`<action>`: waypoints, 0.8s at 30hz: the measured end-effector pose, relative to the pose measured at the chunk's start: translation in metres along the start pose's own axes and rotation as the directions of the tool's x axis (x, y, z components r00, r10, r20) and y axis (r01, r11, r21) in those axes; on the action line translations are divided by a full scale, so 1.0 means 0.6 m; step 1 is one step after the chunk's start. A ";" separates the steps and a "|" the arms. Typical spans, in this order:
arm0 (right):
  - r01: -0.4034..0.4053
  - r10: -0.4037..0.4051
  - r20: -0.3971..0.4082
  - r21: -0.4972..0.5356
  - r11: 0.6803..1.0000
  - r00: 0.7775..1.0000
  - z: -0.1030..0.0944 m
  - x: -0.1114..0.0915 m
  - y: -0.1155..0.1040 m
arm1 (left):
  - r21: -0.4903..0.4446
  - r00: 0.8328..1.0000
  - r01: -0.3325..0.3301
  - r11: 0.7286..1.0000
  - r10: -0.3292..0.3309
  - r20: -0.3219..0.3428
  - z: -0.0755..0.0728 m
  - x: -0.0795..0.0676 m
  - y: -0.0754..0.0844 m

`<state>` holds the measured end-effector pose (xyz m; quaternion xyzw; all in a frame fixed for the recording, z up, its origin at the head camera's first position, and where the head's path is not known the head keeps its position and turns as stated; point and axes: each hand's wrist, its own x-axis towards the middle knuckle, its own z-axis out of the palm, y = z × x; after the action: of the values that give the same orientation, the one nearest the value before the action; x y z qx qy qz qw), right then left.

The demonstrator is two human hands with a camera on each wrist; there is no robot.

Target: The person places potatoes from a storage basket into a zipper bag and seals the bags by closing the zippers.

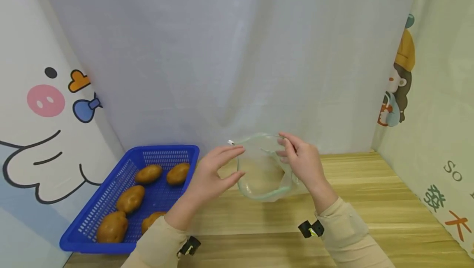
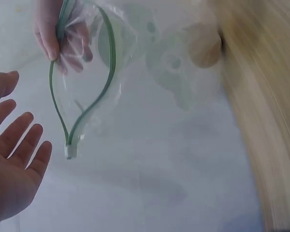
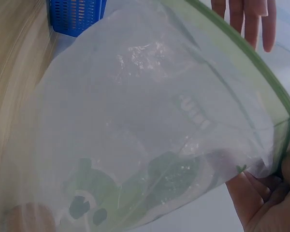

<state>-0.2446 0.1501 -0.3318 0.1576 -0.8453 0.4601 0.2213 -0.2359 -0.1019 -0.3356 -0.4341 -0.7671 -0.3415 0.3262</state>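
Observation:
A clear zip bag (image 1: 264, 194) with a green rim stands with its mouth spread wide between the hands. My right hand (image 1: 305, 162) pinches its rim on the right side. Fingers straight and spread, my left hand (image 1: 214, 173) is beside the bag's left edge; the left wrist view shows a gap between them. A white slider (image 2: 71, 151) sits at one end of the bag's zip. Through the plastic at the bag's bottom shows a blurred brown rounded thing (image 2: 204, 46), which looks like a potato. Green printed shapes (image 3: 130, 188) mark the bag's side.
At the left, a blue plastic basket (image 1: 70, 241) holds several potatoes (image 1: 130, 199). The wood-grain tabletop (image 1: 355, 185) reaches back to a pale curtain (image 1: 207, 54). Printed cloths (image 1: 437, 107) hang at both sides.

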 end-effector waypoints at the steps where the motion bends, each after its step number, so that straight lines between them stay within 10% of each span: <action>1: -0.001 0.001 -0.002 -0.003 1.000 1.000 -0.001 0.000 0.000 | -0.002 1.000 0.028 1.000 -0.028 -0.013 -0.009 -0.003 -0.006; 8: -0.006 0.006 -0.004 0.000 1.000 1.000 -0.001 0.000 0.002 | -0.036 0.957 0.284 0.958 -0.286 -0.041 -0.069 -0.022 -0.049; 15: -0.010 0.010 -0.006 0.002 1.000 1.000 0.000 0.000 0.004 | -0.086 0.830 0.557 0.826 -0.557 0.025 -0.114 -0.034 -0.104; 24: -0.022 0.022 -0.002 0.013 1.000 1.000 0.001 -0.001 0.005 | -0.147 0.758 0.650 0.745 -0.648 0.069 -0.148 -0.072 -0.184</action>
<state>-0.2460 0.1512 -0.3345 0.1493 -0.8437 0.4680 0.2164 -0.2979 -0.2359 -0.3474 -0.1677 -0.8420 -0.4915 0.1457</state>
